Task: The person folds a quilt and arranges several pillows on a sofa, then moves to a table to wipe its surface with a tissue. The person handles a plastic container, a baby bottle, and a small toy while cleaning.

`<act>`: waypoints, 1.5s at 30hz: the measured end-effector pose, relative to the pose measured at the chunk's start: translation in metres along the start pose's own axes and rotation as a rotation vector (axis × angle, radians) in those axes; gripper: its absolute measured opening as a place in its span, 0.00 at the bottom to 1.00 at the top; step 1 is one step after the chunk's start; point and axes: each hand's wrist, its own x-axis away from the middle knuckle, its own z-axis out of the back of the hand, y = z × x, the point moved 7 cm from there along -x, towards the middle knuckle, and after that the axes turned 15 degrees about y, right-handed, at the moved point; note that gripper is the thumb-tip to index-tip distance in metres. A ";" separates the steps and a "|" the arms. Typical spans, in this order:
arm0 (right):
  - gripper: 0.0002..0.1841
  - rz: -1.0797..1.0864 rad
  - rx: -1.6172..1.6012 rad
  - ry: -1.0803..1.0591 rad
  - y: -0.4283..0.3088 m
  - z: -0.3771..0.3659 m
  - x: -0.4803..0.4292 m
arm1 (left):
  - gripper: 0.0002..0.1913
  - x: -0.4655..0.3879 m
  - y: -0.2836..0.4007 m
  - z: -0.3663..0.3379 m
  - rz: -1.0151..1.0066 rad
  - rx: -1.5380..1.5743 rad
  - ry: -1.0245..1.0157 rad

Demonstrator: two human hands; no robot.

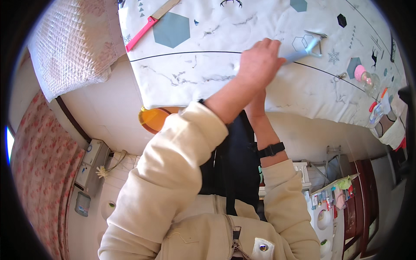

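My left hand (260,63) reaches across to the middle of the marble-patterned tablecloth (201,76). Its fingers are curled around the light-blue handle of a Y-shaped peeler (307,52), whose forked metal head points right. The handle looks blurred. Beneath the left hand, my right hand (259,97) is mostly hidden; only its wrist side shows, so I cannot see what its fingers do. Off to the left lies a folding knife (142,33) with a pink-red handle, its blade opened out toward the far edge.
Right of the hands are a small metal ring-like item (340,76), a clear container with a pink lid (361,73) and red-orange-handled scissors (373,106). An orange basin (155,121) sits below the table's near edge. A quilted cover (74,48) hangs at the left.
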 end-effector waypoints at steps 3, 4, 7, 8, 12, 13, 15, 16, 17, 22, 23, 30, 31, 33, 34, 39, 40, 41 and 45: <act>0.15 0.376 0.461 0.063 -0.032 0.006 -0.017 | 0.18 -0.006 -0.063 0.046 0.086 0.066 0.182; 0.14 0.407 0.442 0.099 -0.041 0.008 -0.027 | 0.18 -0.010 -0.090 0.067 0.082 -0.025 0.240; 0.14 0.570 0.555 0.237 -0.069 0.016 -0.070 | 0.26 -0.027 -0.147 0.136 -0.097 -0.469 0.335; 0.13 0.500 0.532 0.297 -0.072 0.021 -0.088 | 0.25 -0.027 -0.162 0.149 -0.041 -0.595 0.366; 0.11 0.434 0.480 0.108 -0.071 -0.025 -0.093 | 0.18 -0.032 -0.200 0.166 0.024 -0.838 0.223; 0.11 0.112 0.161 -0.088 -0.052 -0.047 -0.079 | 0.16 -0.033 -0.203 0.166 0.038 -0.857 0.213; 0.13 0.519 0.487 -0.313 -0.063 -0.080 -0.042 | 0.13 -0.036 -0.206 0.163 0.061 -0.895 0.179; 0.15 0.581 0.453 -0.280 -0.065 -0.080 -0.037 | 0.12 -0.037 -0.201 0.162 0.038 -0.867 0.207; 0.16 0.586 0.414 -0.227 -0.065 -0.078 -0.033 | 0.10 -0.035 -0.193 0.161 0.017 -0.841 0.235; 0.16 0.627 0.350 -0.140 -0.059 -0.046 -0.041 | 0.05 -0.010 -0.128 0.128 0.106 -0.345 0.213; 0.15 0.585 0.388 -0.091 -0.054 -0.038 -0.047 | 0.05 -0.008 -0.106 0.110 0.103 -0.216 0.202; 0.14 0.219 0.068 -0.040 -0.028 -0.017 -0.069 | 0.10 -0.021 0.021 0.013 0.005 0.080 0.110; 0.14 0.236 0.102 -0.063 -0.030 -0.020 -0.071 | 0.10 -0.022 0.017 0.012 0.073 0.122 0.102; 0.14 0.268 0.174 -0.104 -0.037 -0.024 -0.076 | 0.09 -0.021 -0.014 0.029 0.203 0.148 0.175; 0.14 0.326 0.204 -0.115 -0.045 -0.026 -0.079 | 0.09 -0.019 -0.035 0.039 0.265 0.161 0.211; 0.15 0.701 0.571 0.227 -0.091 -0.010 -0.130 | 0.04 -0.008 -0.121 0.099 0.266 -0.013 0.347; 0.16 0.619 0.596 0.287 -0.092 0.003 -0.145 | 0.05 -0.006 -0.131 0.106 0.270 -0.032 0.346; 0.16 0.487 0.636 0.315 -0.090 0.016 -0.160 | 0.05 -0.004 -0.138 0.110 0.274 -0.052 0.347; 0.18 0.482 0.611 0.349 -0.099 0.020 -0.177 | 0.05 0.002 -0.149 0.112 0.288 -0.029 0.347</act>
